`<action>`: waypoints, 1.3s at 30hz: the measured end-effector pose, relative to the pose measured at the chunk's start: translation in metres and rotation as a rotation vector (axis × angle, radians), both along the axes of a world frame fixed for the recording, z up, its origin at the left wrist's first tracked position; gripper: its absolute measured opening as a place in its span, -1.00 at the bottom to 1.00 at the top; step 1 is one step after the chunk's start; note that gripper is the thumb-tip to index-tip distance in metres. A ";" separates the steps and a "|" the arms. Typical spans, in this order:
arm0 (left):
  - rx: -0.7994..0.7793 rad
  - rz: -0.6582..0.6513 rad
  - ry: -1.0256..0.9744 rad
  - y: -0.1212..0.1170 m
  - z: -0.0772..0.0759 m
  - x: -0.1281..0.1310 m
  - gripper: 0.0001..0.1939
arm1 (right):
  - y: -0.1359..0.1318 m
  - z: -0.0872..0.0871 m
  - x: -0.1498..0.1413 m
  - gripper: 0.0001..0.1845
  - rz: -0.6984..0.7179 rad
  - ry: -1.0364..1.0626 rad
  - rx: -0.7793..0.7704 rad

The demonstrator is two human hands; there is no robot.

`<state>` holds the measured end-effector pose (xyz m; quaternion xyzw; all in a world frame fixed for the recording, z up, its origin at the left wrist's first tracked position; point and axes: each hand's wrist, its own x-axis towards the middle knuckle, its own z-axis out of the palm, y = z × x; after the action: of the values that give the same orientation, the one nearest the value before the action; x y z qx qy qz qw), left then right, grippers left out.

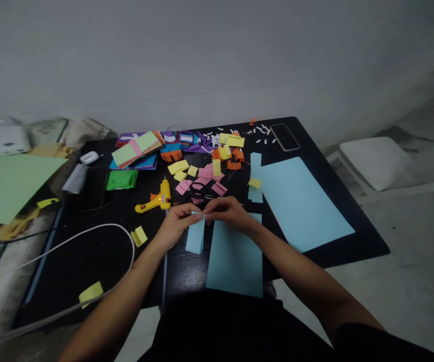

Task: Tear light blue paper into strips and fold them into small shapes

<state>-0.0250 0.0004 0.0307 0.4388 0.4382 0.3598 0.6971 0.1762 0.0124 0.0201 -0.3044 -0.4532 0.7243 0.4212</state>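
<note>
A folded piece of light blue paper (195, 238) hangs upright from the fingers of my left hand (181, 221), which is closed on its top edge. My right hand (227, 212) meets the left one there, its thumb and fingers pinched at the paper's upper corner. Just what the right fingertips hold is partly hidden. Under my right hand lies a larger light blue sheet (235, 256). Dark-handled scissors (198, 187) lie beyond my hands, partly covered by pink paper pieces (209, 174). A yellow glue gun (156, 198) rests beyond my left hand.
On the black table (367, 246) are another blue sheet (303, 201), a blue strip (255, 168), a phone (285, 137), stacked coloured paper (137, 150), green pieces (122, 179) and orange pieces (235, 160). A white cable (132, 246) loops by my left forearm. A white stool (375, 161) stands right.
</note>
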 end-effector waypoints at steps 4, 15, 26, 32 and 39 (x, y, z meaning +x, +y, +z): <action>0.003 -0.015 0.021 0.001 0.000 -0.002 -0.71 | 0.000 -0.002 0.000 -0.73 0.010 -0.006 0.017; 0.099 0.235 0.067 0.009 -0.004 -0.006 -0.75 | -0.011 0.000 -0.005 -0.58 -0.091 -0.110 0.140; 0.139 0.544 -0.025 0.014 0.001 -0.002 -0.79 | -0.020 -0.007 -0.010 -0.76 -0.033 -0.504 0.639; 0.268 0.593 -0.036 0.020 -0.001 -0.013 -0.83 | -0.015 -0.007 -0.009 -0.79 -0.258 -0.423 0.401; 0.441 0.533 0.184 0.023 -0.007 -0.023 -0.81 | -0.004 -0.007 -0.004 -0.61 -0.508 -0.260 0.191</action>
<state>-0.0476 0.0234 0.0241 0.4794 0.5103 0.5739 0.4248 0.1726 0.0086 0.0127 -0.4573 -0.4787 0.5048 0.5539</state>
